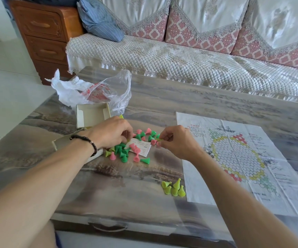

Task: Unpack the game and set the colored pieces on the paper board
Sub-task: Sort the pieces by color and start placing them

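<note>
Head view: sorting the loose pieces by colour before they go on the board. The pile (135,146) of pink, green and lime pieces lies mixed on the table (162,104), partly over a slip (142,149), between the open box (90,115) and the board (237,158). Left hand (112,133) reaches into the pile with fingers curled (whether it pinches a piece, cannot tell). Right hand (176,142) pinches a lime piece (159,139) at its fingertips. A lime group (173,187) stands just beside the board's near-left edge. Best practice, judged: take one colour at a time, lift pieces by the narrow top, set them upright on the matching coloured cells, and avoid dragging the thin paper
</note>
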Motion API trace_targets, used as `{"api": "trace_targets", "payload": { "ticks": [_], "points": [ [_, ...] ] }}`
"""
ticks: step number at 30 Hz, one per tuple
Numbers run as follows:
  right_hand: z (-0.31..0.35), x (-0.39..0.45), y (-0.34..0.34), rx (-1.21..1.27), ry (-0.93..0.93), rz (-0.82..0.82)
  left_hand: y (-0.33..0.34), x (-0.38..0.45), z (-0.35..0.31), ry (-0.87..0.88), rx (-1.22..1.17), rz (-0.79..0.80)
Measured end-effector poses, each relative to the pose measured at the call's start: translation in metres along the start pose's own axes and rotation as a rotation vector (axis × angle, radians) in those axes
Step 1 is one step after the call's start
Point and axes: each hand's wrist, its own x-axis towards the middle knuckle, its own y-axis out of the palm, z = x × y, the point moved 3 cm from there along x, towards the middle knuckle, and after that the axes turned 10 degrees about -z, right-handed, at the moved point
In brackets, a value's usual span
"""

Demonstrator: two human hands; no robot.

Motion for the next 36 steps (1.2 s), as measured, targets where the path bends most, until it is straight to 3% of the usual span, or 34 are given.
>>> {"api": "trace_targets", "payload": {
  "ticks": [12,17,22,27,36],
  "points": [
    [0.009,-0.006,0.003,0.019,-0.03,0.005,0.002,-0.008,0.011,-0.06,0.032,-0.068],
    [0.009,-0.007,0.002,0.029,-0.027,0.02,-0.007,-0.009,0.015,-0.097,-0.081,-0.142],
    [0.002,-0.013,-0.011,0.032,-0.003,0.09,-0.019,-0.007,-0.027,-0.035,-0.274,-0.232],
    [-0.012,-0.035,-0.034,0.026,0.055,0.163,0.02,-0.013,-0.076,-0.046,-0.401,-0.107],
    [-0.034,-0.075,-0.044,-0.017,0.08,0.234,0.052,-0.018,-0.113,-0.002,-0.33,0.076]
  ]
}}
